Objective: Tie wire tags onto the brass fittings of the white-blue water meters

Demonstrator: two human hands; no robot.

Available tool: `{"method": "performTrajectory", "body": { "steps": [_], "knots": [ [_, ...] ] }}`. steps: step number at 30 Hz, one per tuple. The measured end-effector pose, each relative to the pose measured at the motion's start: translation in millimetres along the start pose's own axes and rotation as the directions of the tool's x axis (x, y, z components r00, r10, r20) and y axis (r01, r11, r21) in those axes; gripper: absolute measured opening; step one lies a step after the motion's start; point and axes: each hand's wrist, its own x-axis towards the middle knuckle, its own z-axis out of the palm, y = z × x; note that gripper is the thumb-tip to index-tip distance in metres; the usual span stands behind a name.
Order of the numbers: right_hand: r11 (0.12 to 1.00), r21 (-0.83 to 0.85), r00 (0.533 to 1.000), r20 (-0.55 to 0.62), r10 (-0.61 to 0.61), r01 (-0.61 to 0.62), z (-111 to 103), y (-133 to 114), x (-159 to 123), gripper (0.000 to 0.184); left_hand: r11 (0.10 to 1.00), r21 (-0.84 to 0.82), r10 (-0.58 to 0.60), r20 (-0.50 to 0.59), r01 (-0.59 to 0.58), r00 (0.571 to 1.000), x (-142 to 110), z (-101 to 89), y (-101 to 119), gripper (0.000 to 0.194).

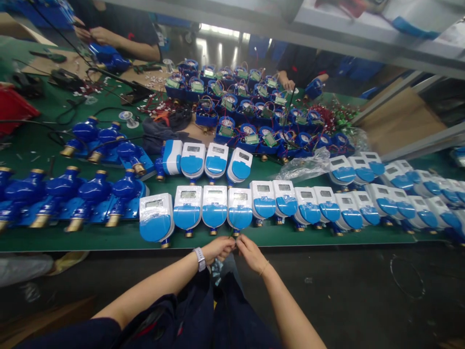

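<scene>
A white and blue water meter (240,209) with a small display stands at the front edge of the table, its brass fitting (236,233) facing me. Just in front of that fitting, my left hand (220,248) is closed in a pinch, a pale watch on its wrist. My right hand (250,253) pinches close beside it, fingertips almost meeting the left ones. Whatever thin thing lies between the fingers is too small to make out. More meters (214,207) line up to the left, and others (263,200) to the right.
Blue meter bodies (61,188) with brass ends fill the left of the green table (203,241). Open meters with circuit boards (248,134) stand behind, near crumpled clear plastic (305,165). Across the table, two people's hands (105,36) work. A shelf (348,36) overhangs.
</scene>
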Motion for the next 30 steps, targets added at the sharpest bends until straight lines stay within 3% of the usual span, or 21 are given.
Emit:
{"method": "performTrajectory", "body": {
  "steps": [2, 5, 7, 9, 11, 13, 15, 17, 18, 21, 23, 25, 27, 29, 30],
  "knots": [
    [0.998, 0.031, 0.998, -0.008, 0.061, -0.061, 1.3, 1.7, 1.1, 0.039, 0.994, 0.048, 0.100, -0.043, -0.098, 0.994, -0.1, 0.7, 0.1, 0.029],
    [0.967, 0.149, 0.978, -0.011, 0.209, -0.205, 4.1, 5.3, 3.1, 0.047, 0.940, 0.178, 0.316, -0.137, -0.290, 0.939, 0.7, 2.3, -0.5, 0.032],
    [0.980, 0.120, 0.987, -0.007, 0.162, -0.160, 2.8, 3.5, 3.6, 0.045, 0.967, 0.124, 0.241, -0.142, -0.224, 0.960, 1.3, 1.9, -1.2, 0.034],
    [0.999, 0.033, 0.999, 0.004, 0.040, -0.040, 0.0, -0.8, 4.0, 0.037, 0.998, -0.019, 0.056, -0.078, -0.057, 0.995, 1.7, 0.2, -1.8, 0.034],
    [1.000, -0.001, 1.000, 0.001, -0.014, 0.014, -1.1, -3.5, 5.2, 0.032, 0.994, -0.104, -0.028, -0.006, 0.027, 1.000, 2.4, -1.4, -2.0, 0.032],
    [0.996, 0.053, 0.998, -0.018, 0.067, -0.066, 1.1, -1.8, 7.7, 0.037, 0.997, -0.056, 0.058, -0.046, -0.061, 0.997, 3.7, -1.7, -2.1, 0.032],
    [0.965, 0.156, 0.976, -0.021, 0.216, -0.210, 4.5, 2.6, 10.2, 0.045, 0.971, 0.087, 0.234, -0.149, -0.223, 0.961, 5.7, -1.1, -2.3, 0.032],
    [0.946, 0.193, 0.963, -0.009, 0.269, -0.262, 5.3, 5.7, 11.3, 0.047, 0.938, 0.186, 0.326, -0.193, -0.292, 0.925, 7.5, -0.8, -2.5, 0.034],
    [0.960, 0.164, 0.973, -0.002, 0.231, -0.227, 4.2, 5.9, 11.0, 0.046, 0.950, 0.174, 0.291, -0.183, -0.260, 0.939, 8.2, -1.2, -2.7, 0.035],
    [1.000, 0.002, 1.000, -0.001, 0.010, -0.010, -1.9, 2.5, 9.3, 0.034, 0.999, 0.002, 0.033, -0.047, -0.032, 0.998, 9.0, -3.9, -3.3, 0.035],
    [0.998, -0.048, 0.999, -0.028, -0.043, 0.042, -3.4, 0.9, 9.9, 0.030, 0.999, -0.043, -0.006, -0.001, 0.006, 1.000, 9.4, -5.5, -3.7, 0.032],
    [0.999, -0.016, 0.998, -0.057, 0.034, -0.035, -1.2, 1.8, 12.6, 0.037, 0.990, 0.059, 0.132, -0.086, -0.127, 0.988, 9.9, -5.7, -3.6, 0.031],
    [0.986, 0.050, 0.986, -0.048, 0.162, -0.159, 1.7, 3.8, 16.0, 0.045, 0.919, 0.254, 0.352, -0.185, -0.302, 0.917, 10.5, -4.7, -2.8, 0.030],
    [0.977, 0.072, 0.979, -0.010, 0.204, -0.202, 1.6, 4.2, 17.7, 0.047, 0.831, 0.384, 0.497, -0.188, -0.402, 0.847, 10.9, -3.6, -1.6, 0.030],
    [0.984, 0.047, 0.985, 0.012, 0.174, -0.174, -0.3, 3.5, 17.6, 0.045, 0.826, 0.387, 0.502, -0.170, -0.411, 0.848, 11.1, -3.4, -0.9, 0.031]
  ]
}}
